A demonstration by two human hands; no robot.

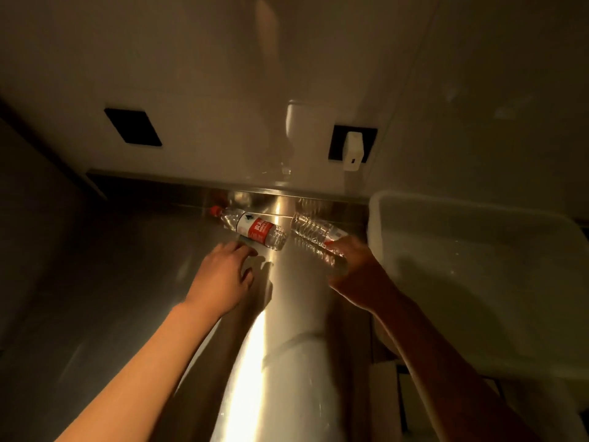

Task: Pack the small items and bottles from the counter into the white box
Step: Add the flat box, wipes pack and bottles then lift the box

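A clear water bottle [255, 228] with a red cap and a red-and-white label lies on its side near the back of the steel counter [127, 282]. My left hand [223, 275] hovers just in front of it, fingers spread, holding nothing. My right hand [353, 266] grips a second clear bottle [310, 232], held tilted with its base pointing away from me. Immediately to the right of that hand stands the white box [478, 282]; its inside looks bare where I can see it.
The wall behind the counter carries a black outlet plate [133, 126] at the left and a white plug [353, 151] in a black socket at the right. A bright glare strip runs down the counter's middle. Light-coloured shapes [387, 387] lie below the box.
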